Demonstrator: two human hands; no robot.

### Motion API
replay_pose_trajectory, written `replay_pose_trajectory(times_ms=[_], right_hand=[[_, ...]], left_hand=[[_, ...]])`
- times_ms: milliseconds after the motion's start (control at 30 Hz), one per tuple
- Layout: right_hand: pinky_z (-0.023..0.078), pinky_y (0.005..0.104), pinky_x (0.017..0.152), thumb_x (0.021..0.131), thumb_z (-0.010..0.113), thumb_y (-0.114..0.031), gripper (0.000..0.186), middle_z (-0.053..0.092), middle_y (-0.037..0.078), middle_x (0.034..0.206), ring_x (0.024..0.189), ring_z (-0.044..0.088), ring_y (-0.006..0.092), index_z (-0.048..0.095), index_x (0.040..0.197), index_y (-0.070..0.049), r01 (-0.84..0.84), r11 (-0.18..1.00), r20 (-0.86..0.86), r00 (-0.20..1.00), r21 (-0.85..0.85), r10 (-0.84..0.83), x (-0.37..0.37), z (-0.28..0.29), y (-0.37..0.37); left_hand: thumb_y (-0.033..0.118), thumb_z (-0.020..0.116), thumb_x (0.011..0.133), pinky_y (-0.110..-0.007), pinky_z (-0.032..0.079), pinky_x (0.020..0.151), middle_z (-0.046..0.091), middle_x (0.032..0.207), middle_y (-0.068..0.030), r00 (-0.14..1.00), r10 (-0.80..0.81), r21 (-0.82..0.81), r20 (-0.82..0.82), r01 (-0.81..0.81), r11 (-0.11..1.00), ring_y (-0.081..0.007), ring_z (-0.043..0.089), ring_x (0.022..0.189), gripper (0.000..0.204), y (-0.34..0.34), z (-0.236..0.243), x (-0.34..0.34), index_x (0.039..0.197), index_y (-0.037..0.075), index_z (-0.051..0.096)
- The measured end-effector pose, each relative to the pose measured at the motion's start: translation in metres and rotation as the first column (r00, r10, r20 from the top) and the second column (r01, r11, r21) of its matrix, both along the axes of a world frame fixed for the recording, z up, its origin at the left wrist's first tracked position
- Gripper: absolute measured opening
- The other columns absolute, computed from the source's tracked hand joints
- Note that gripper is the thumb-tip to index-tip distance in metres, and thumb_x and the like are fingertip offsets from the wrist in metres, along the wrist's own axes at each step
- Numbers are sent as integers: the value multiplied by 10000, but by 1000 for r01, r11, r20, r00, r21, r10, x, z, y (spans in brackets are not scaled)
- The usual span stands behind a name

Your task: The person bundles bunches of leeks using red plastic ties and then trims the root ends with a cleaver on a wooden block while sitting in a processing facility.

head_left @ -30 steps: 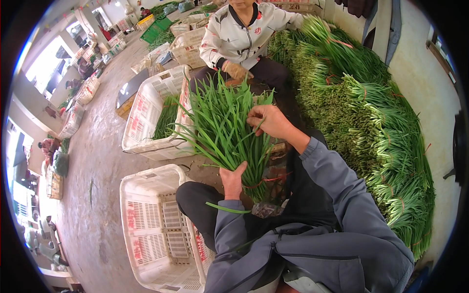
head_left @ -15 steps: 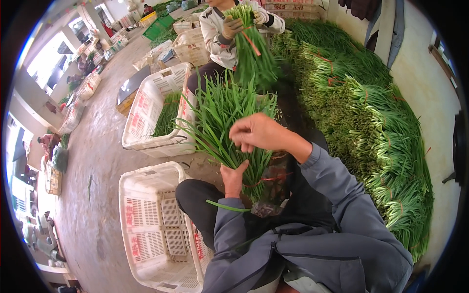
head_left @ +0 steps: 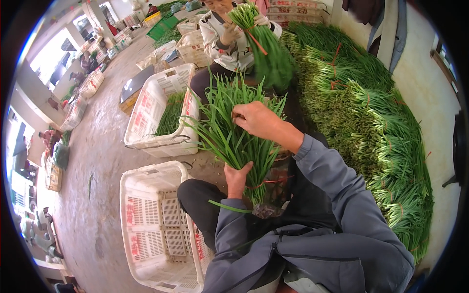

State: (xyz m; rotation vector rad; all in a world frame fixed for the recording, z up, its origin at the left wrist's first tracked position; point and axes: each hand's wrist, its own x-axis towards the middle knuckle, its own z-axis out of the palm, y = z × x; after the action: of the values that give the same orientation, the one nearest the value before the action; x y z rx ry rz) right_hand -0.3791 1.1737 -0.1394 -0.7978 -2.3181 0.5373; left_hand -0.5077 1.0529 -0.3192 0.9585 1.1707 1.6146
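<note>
A loose-topped bunch of garlic chives [head_left: 229,139] stands upright in front of me, its long green leaves fanning out. My left hand [head_left: 238,178] is closed around its lower left side, thumb across the stems. A red tie [head_left: 267,184] crosses the stems below that hand. Over the upper leaves, my right hand [head_left: 256,119] has its fingers pinched together. What lies between those fingertips is hidden. A single green leaf [head_left: 227,206] rests across my left sleeve.
An open white crate [head_left: 155,229] stands by my left knee. Beyond it another white crate [head_left: 161,112] holds some chives. Tied chives [head_left: 356,127] are heaped along the right wall. Opposite me, a gloved co-worker [head_left: 229,39] holds a tied bunch [head_left: 266,46].
My right hand has moved slightly up among the leaf tops, and its fingers have drawn together. My left hand keeps its grip. The co-worker's bunch has swung to the right.
</note>
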Motion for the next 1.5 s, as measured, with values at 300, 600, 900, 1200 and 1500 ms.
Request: replay_pose_trajectory(times_ms=[300,600,900,1200,1500], right_hand=[[443,200,453,986,620,-147,149,648,39,673,503,583,69,630,900,-26,-466,543,-509,857,-699,80,37,35,-27],[492,272,493,935,685,-118,156,674,63,703,550,627,109,661,956,35,-110,949,-21,994,-295,109,19,-60,-41],[539,237,577,936,664,-92,86,672,33,785,637,667,108,643,905,-15,-295,420,-133,918,-858,373,34,-36,-54],[493,270,502,951,694,-123,178,677,69,772,603,635,113,601,1028,8,-83,846,-123,992,-527,21,17,-74,-52],[543,290,567,890,618,-55,222,698,68,760,608,659,137,679,1091,16,-306,569,174,750,-763,638,8,-24,-78]], left_hand=[[-35,757,783,-370,525,879,664,1133,-88,1000,18,-10,5,-18,1000,-224,650,1000,469,-5,16,0,1219,-8,586],[-26,763,786,-332,523,878,661,1105,-58,999,32,-4,17,-32,999,-177,644,993,462,1,12,7,1213,5,589],[-12,808,743,-322,519,881,691,1115,-62,996,73,-16,42,-73,997,-175,654,981,512,0,4,-3,1208,11,594],[10,762,809,-337,549,815,680,1064,-59,996,69,-35,-51,-71,997,-173,665,942,398,2,13,7,1174,19,605],[17,802,789,-337,559,864,690,1119,-57,991,136,70,5,-136,988,-168,666,958,520,10,-26,-7,1249,13,559]])
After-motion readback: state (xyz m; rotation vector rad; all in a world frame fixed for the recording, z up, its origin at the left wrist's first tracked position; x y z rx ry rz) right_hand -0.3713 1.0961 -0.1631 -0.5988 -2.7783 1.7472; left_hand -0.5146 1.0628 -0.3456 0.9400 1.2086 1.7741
